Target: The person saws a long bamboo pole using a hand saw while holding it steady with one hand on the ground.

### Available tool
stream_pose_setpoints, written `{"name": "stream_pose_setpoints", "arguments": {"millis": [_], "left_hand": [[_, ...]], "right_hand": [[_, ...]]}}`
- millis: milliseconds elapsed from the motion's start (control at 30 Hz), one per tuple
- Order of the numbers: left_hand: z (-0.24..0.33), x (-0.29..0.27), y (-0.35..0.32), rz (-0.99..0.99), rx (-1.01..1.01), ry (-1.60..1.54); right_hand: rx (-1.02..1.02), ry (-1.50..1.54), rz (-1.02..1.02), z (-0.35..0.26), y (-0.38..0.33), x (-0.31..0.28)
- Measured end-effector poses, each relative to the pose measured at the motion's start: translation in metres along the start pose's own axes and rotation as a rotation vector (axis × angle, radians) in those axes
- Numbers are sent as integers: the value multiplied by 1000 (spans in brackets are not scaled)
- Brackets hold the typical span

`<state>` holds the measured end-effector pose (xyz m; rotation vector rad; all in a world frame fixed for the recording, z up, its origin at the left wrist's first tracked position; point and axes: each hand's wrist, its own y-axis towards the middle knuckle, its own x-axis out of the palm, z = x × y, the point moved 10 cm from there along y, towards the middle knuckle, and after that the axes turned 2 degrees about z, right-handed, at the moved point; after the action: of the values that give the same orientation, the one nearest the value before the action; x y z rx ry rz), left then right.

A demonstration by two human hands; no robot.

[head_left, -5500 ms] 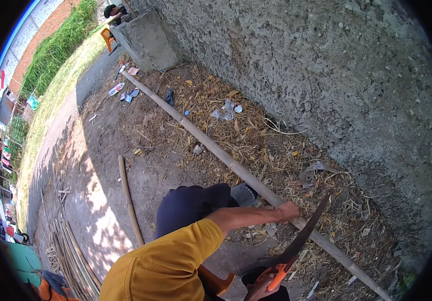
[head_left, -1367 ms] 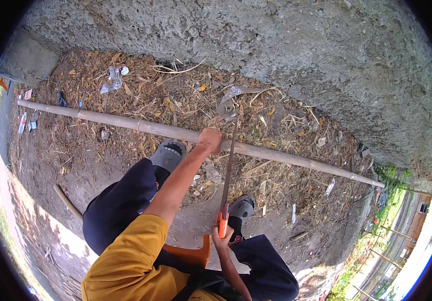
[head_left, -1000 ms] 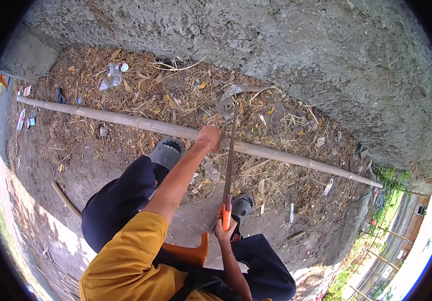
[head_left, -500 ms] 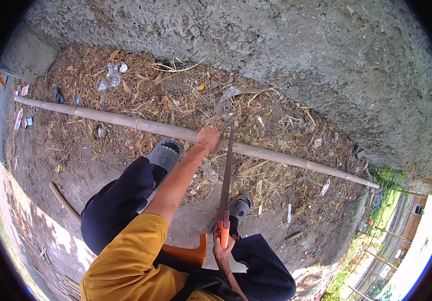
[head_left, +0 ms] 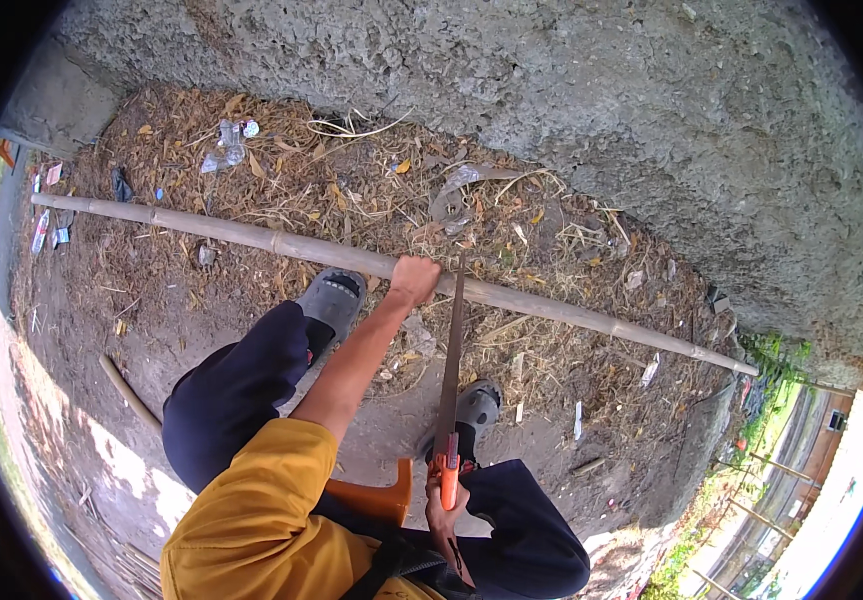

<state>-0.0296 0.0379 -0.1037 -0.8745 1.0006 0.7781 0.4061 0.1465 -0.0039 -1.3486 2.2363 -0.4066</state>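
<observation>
Litter wrappers on the ground, far left of the left grip

A crumpled clear plastic wrapper (head_left: pixel 228 146) lies above the pole; small red-white packets (head_left: pixel 48 205) lie at its left end.

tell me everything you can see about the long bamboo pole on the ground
The bamboo pole is long, thin and pale tan, with visible nodes. It lies across the dry straw litter at the foot of a rough concrete wall, its right end lower in the picture. The left hand grips it near the middle, and the saw blade crosses it just right of that hand.
</observation>
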Motion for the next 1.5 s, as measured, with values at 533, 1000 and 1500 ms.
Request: {"name": "stream_pose_setpoints", "arguments": {"millis": [533, 1000, 1500], "left_hand": [[12, -5, -4, 70, 28, -9], [8, -4, 10, -66, -4, 11], [5, -9, 17, -79, -4, 17]], "right_hand": [[-106, -69, 73, -33, 21, 1], [-141, 52, 88, -7, 34, 7], [-10, -179, -46, 2, 72, 28]]}}
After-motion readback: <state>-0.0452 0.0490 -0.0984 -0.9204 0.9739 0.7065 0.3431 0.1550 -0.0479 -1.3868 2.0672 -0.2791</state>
